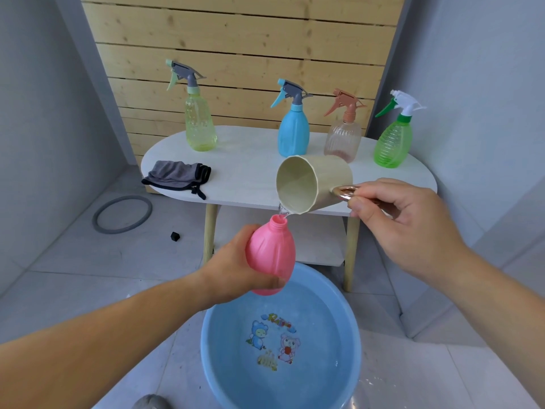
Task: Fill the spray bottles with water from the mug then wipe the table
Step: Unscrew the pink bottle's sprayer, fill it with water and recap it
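Observation:
My left hand [236, 270] grips a pink spray bottle [271, 255] with no spray head, held upright above the blue basin [218, 364]. My right hand [410, 222] pinches the copper handle of a beige mug [312, 184], tipped on its side. A thin stream of water runs from the mug's lip into the pink bottle's open neck. On the white table [244, 175] stand several capped spray bottles: yellow-green [200, 125], blue [293, 134], clear pink [343, 137] and green [393, 143]. A grey cloth [177, 177] lies crumpled at the table's left end.
The basin on the tiled floor holds water and has cartoon figures on its bottom. A grey ring [122, 214] and a small black object [175, 236] lie on the floor at the left. A wooden slat panel [236, 39] stands behind the table.

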`<action>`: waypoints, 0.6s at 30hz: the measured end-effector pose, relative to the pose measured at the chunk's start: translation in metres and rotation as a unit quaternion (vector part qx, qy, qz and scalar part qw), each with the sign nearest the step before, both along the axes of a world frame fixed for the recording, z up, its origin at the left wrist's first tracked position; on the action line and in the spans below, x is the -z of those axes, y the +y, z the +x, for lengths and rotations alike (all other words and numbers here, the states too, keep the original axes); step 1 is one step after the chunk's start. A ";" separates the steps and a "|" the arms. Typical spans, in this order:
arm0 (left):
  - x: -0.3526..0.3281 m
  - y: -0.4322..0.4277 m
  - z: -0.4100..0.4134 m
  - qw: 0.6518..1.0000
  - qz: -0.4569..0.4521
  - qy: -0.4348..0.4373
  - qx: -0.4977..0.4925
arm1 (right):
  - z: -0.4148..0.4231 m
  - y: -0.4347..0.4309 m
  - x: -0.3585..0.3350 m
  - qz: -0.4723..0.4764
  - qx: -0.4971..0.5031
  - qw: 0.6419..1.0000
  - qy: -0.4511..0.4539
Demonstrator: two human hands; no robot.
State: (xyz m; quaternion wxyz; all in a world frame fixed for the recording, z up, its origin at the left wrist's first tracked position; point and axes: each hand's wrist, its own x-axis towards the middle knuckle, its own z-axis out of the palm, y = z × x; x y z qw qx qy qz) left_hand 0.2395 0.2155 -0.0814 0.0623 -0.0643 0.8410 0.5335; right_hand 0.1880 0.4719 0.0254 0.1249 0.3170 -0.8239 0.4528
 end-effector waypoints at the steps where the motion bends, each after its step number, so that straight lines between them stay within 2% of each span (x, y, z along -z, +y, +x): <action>1: 0.000 0.000 0.000 1.000 0.000 0.001 0.000 | 0.000 0.000 0.000 -0.001 -0.002 1.000 0.003; 9: 0.000 0.000 0.001 1.000 -0.002 0.000 -0.002 | 0.000 -0.001 0.001 -0.002 0.001 1.000 0.026; 18: 0.000 0.001 0.002 1.000 -0.008 0.001 -0.001 | -0.003 0.001 0.004 0.038 0.008 0.996 0.081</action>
